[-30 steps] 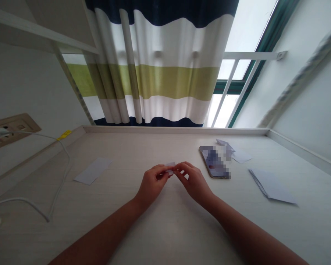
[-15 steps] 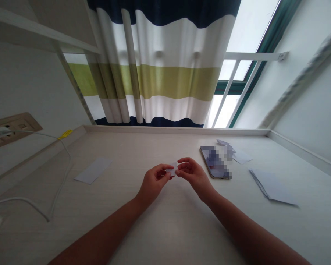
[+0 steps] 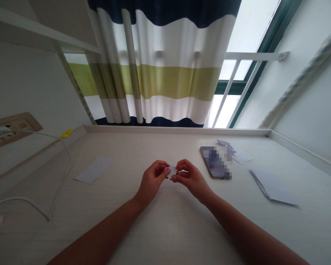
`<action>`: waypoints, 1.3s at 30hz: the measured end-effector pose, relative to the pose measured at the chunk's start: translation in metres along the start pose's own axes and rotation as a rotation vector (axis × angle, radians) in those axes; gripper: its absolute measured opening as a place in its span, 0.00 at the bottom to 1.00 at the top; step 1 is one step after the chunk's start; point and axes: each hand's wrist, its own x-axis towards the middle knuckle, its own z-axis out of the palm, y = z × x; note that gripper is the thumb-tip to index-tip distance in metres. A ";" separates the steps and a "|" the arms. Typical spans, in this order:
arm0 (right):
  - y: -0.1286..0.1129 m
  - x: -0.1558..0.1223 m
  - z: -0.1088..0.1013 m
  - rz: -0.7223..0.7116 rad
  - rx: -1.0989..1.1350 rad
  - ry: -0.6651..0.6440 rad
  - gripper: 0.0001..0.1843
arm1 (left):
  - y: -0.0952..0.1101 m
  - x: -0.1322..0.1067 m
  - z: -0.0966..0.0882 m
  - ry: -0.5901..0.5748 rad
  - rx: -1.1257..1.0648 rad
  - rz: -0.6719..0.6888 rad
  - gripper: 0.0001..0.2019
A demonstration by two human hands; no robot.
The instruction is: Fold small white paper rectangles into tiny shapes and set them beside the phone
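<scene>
A small folded piece of white paper [image 3: 171, 170] is pinched between both my hands over the middle of the pale wooden desk [image 3: 165, 228]. My left hand [image 3: 152, 179] grips its left side with thumb and fingertips. My right hand [image 3: 189, 176] grips its right side, fingers curled in a pinch. Most of the paper is hidden by my fingers.
A phone [image 3: 215, 162] lies flat to the right of my hands, with small paper scraps [image 3: 237, 154] beyond it. A stack of white sheets [image 3: 273, 187] lies at right. A paper strip [image 3: 93, 170] lies at left near a white cable [image 3: 57, 191] from a wall socket [image 3: 8, 129]. A striped curtain [image 3: 160, 73] hangs behind.
My hands stayed together on the small paper, and the fingers shifted their grip slightly. The paper turned a little between them.
</scene>
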 end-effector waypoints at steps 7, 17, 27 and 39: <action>-0.001 0.003 -0.005 0.021 0.023 0.062 0.14 | 0.008 -0.002 -0.003 -0.041 0.057 0.007 0.10; -0.003 0.003 -0.009 -0.055 0.041 0.004 0.11 | 0.014 -0.001 -0.005 0.009 -0.027 -0.037 0.07; -0.004 0.005 -0.011 -0.040 0.030 -0.056 0.13 | 0.007 0.000 -0.008 -0.013 -0.111 -0.034 0.05; 0.002 0.008 -0.014 -0.088 0.008 -0.043 0.12 | 0.006 0.002 -0.006 -0.004 -0.053 0.011 0.07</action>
